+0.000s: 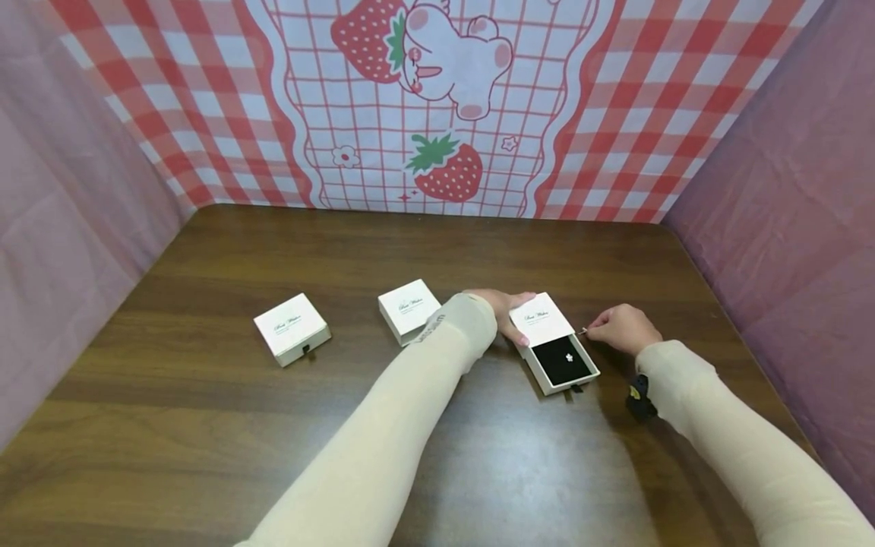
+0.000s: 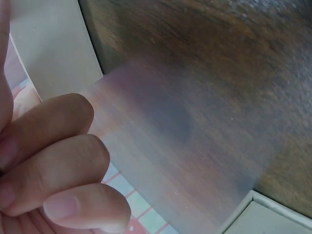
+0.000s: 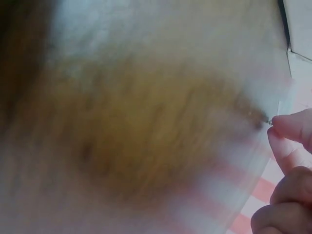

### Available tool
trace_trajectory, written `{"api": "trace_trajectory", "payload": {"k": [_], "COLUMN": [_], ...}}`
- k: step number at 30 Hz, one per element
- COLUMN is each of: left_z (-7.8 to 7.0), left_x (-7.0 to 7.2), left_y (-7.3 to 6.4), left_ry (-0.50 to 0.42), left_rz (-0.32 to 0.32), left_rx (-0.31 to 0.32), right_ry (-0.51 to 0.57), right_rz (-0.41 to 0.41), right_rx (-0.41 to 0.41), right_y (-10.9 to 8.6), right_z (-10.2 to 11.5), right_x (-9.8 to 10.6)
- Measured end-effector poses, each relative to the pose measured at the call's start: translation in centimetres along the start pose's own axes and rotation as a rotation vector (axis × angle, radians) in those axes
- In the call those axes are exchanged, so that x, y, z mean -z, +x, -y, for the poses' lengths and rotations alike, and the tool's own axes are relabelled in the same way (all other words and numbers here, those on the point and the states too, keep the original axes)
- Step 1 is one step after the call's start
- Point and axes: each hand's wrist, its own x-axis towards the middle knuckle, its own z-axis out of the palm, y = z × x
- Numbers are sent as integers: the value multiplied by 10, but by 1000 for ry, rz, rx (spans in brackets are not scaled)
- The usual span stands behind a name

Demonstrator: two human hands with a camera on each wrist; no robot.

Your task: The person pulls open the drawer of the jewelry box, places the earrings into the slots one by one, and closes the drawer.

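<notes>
A white gift box point(image 1: 542, 319) with "Best Wishes" on its lid stands at the right, its drawer point(image 1: 592, 374) slid part way out toward the near side. On the drawer's black pad point(image 1: 554, 366) sits a tiny white flower-shaped piece of jewellery point(image 1: 570, 357). My left hand point(image 1: 504, 310) grips the box's cover from the left, thumb at the near side; its other fingers point(image 2: 63, 156) curl in the left wrist view. Beside the box's right side, my right hand point(image 1: 623, 328) pinches a tiny silvery piece of jewellery point(image 3: 269, 122) between thumb and forefinger; its exact shape is too small to tell.
Two more white boxes stand closed on the brown wooden table point(image 1: 205, 425): one point(image 1: 292, 325) at the left, one point(image 1: 410, 304) near the middle, partly behind my left forearm. A red-and-white checked cloth point(image 1: 239, 137) hangs behind, with pink cloth point(image 1: 766, 175) at the sides.
</notes>
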Motion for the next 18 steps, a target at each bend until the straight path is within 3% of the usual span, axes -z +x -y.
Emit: {"api": "trace_trajectory", "payload": {"k": [7,18], "left_z": [-1,-1], "left_x": [-1,-1], "left_y": [1,6], "left_ry": [-10,-16], "left_rz": [8,19], "left_rx": [-14,29], "right_ry": [10,-32], "right_rz": [-40,-164], "right_rx": [-25,12], "right_y": [-10,-35], "right_z": [5,29], "right_x": [0,8]}}
